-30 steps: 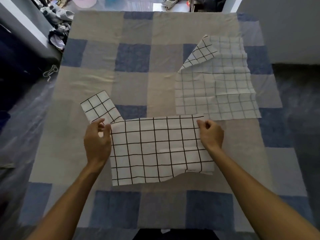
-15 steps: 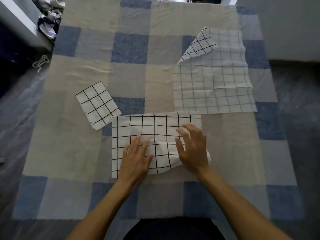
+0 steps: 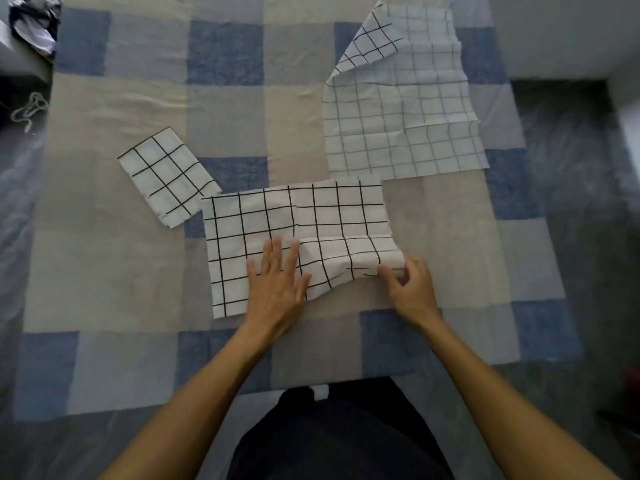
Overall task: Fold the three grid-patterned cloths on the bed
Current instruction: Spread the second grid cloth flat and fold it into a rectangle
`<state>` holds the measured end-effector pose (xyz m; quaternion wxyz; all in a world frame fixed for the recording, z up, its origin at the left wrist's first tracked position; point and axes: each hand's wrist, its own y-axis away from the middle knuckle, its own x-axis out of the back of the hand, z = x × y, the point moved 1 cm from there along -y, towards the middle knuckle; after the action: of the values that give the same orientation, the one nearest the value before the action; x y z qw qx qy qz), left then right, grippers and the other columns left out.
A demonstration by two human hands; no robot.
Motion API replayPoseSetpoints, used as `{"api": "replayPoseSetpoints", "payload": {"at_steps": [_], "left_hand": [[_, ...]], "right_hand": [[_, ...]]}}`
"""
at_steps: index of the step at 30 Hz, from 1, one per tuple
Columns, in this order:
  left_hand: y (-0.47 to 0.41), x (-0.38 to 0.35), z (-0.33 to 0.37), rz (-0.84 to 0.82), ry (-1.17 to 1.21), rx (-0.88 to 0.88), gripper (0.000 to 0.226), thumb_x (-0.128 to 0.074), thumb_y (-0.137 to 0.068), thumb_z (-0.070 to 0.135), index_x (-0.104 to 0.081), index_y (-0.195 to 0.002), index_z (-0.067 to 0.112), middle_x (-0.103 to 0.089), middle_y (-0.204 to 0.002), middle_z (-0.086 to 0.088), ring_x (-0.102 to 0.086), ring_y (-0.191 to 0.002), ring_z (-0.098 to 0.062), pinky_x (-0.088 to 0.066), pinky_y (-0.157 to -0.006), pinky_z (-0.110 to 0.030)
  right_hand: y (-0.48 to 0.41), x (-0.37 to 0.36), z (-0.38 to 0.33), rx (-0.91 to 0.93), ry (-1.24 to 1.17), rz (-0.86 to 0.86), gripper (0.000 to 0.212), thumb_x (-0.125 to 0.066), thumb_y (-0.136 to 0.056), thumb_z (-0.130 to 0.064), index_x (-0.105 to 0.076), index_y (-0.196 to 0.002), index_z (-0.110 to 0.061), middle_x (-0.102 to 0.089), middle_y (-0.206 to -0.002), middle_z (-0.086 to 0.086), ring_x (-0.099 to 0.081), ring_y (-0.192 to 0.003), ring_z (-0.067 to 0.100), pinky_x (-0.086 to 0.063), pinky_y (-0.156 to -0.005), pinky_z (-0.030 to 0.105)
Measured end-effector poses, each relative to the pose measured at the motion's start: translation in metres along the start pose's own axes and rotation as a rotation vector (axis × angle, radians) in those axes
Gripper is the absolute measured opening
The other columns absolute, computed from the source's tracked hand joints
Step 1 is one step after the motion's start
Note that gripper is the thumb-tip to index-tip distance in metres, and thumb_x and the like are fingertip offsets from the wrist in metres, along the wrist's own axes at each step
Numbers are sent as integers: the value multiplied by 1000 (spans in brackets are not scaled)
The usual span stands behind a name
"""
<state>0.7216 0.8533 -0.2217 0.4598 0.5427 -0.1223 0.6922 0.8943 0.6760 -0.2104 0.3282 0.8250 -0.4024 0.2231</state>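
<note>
Left hand [image 3: 277,285] presses middle cloth [image 3: 301,233]; right hand [image 3: 410,289] pinches its corner

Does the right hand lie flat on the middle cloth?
No, the right hand pinches the near right corner of the middle cloth.

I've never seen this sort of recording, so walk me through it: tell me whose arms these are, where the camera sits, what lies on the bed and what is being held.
There is no machine here. A person works with bare hands, and the camera is worn on their head, looking forward and down, so the arms reach in from below. A checked bedspread covers the bed. Three white grid-patterned cloths lie on it: a small folded cloth at the left, a large cloth spread out at the far right with one corner turned over, and the middle cloth nearest the person. The left hand presses flat on the middle cloth. The right hand pinches its rumpled near right corner.
</note>
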Motion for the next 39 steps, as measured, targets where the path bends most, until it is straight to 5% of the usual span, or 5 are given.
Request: {"api": "replayPoseSetpoints", "payload": {"at_steps": [10,22,28,33,39], "left_hand": [[15,-16,14,-97,-245,-256,92,-43,-89,56,19,-146,21,24,-153,-9,21,-141,-24,13,-114,-45],[15,-31,2,-127,-275,-169,81,-4,-86,64,21,-145,15,29,-151,-6,29,-139,-21,13,-114,-46],[24,-38,9,-31,-230,-221,74,-20,-92,55,5,-149,15,8,-157,-11,13,-144,-24,5,-115,-46],[38,-49,-7,-36,-181,-63,80,-3,-91,66,6,-149,11,14,-156,-8,15,-143,-21,9,-114,-48],[52,-37,-44,-30,-139,79,86,-6,-84,73,24,-144,20,32,-151,-2,28,-139,-18,20,-110,-49]], "right_hand": [[9,14,17,-43,-17,-26,24,-68,-86,-22,-68,-101,-4,-56,-95,6,-54,-88,19,-45,-82,29],[-6,42,30,-106,-22,-91,14,-61,-91,-22,-66,-100,-13,-66,-98,5,-61,-92,21,-49,-83,32],[23,-1,-18,431,368,240,34,-55,-87,-20,-55,-120,-12,-54,-118,13,-50,-109,29,-41,-91,41],[46,-76,-34,441,572,-310,59,-28,-98,-47,-13,-150,-25,2,-159,4,7,-146,20,4,-117,38],[39,-51,22,313,806,-349,70,12,-79,-73,27,-139,-41,38,-147,-3,31,-139,19,21,-112,38]]}}
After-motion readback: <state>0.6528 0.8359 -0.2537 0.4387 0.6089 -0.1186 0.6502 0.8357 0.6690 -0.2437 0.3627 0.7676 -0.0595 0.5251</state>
